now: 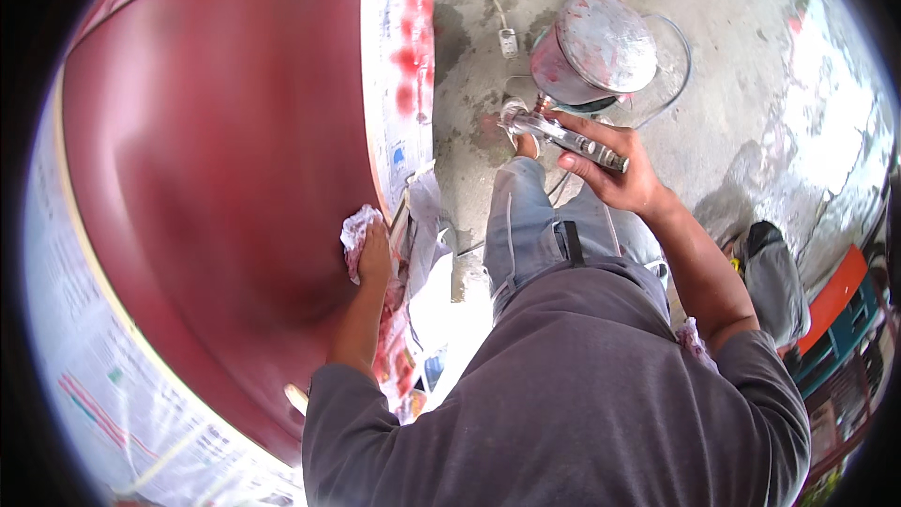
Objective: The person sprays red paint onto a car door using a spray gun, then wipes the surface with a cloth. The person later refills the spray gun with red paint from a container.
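Note:
On the left stands a large curved panel (235,131) with a glossy dark-red surface. My left hand (375,252) is closed on a crumpled white rag (355,233) with pinkish stains, at the right edge of this panel. The rag looks to be touching the red surface, though I cannot tell how firmly. My right hand (627,169) grips a silvery metal spray gun (584,145) in front of my legs, its fingers and thumb around the body. Just past the gun is a round, paint-smeared bucket (563,66) with a pale lid.
Newspaper sheets (398,131), spotted with red, border the panel. A white power socket (508,43) on a cord and a grey hose (688,56) lie on the concrete floor (732,84). At the right are a dark grey bag-like object (776,282) and an orange panel (835,296).

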